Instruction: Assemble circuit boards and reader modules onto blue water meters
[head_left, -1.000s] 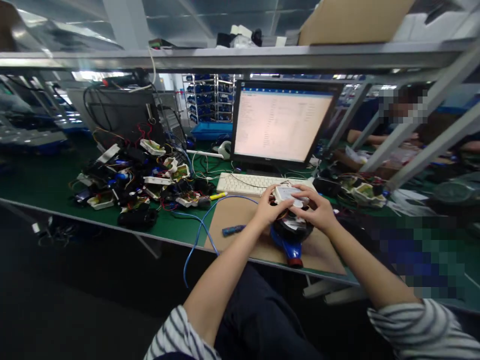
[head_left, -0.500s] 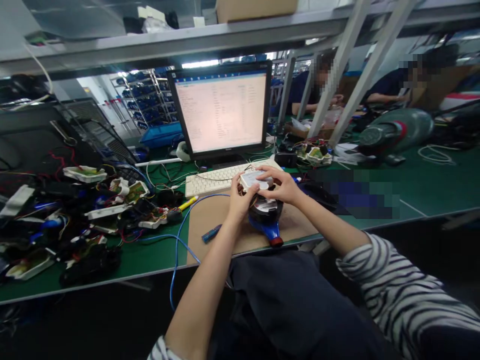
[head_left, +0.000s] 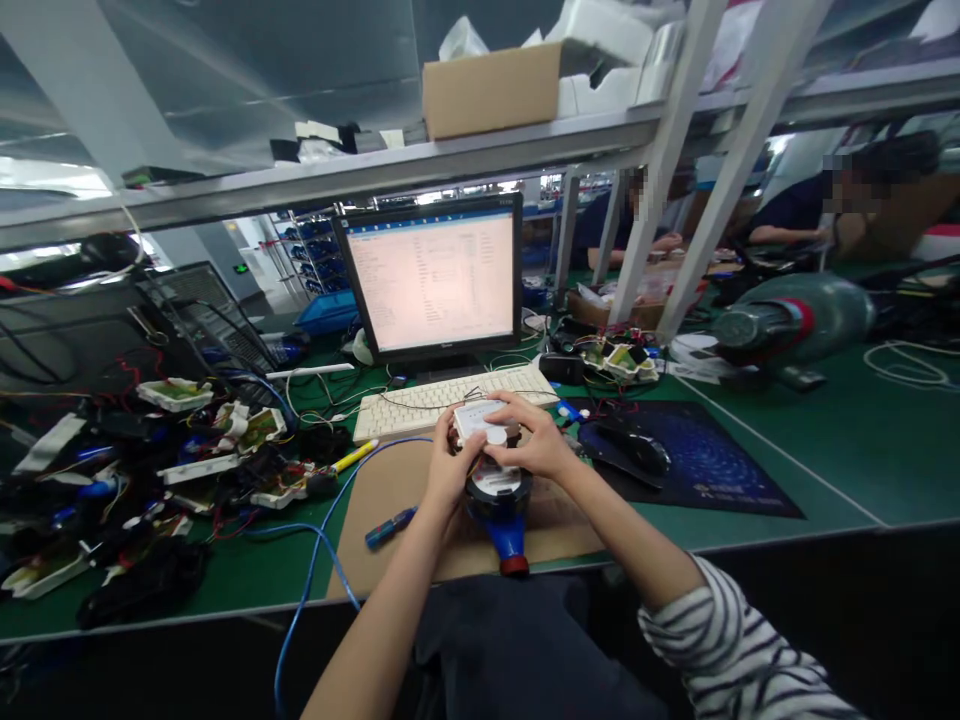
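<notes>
Both my hands hold a small white module (head_left: 477, 419) just above a round black and blue meter body (head_left: 500, 500) that stands on a brown cardboard sheet (head_left: 397, 505). My left hand (head_left: 448, 468) grips the module's left side. My right hand (head_left: 529, 442) covers its right side and top. Thin wires run from the module down into the meter body. A blue marker (head_left: 390, 526) lies on the cardboard left of my left wrist.
Behind my hands are a white keyboard (head_left: 420, 405) and a lit monitor (head_left: 431, 277). A heap of circuit boards and wires (head_left: 157, 460) fills the left of the green bench. A mouse (head_left: 637, 447) rests on a dark pad (head_left: 694, 465) at right. Other people work at the back right.
The view has swung right and up, bringing the mouse pad and the shelf above into sight. My hands keep their hold on the white module over the meter body.
</notes>
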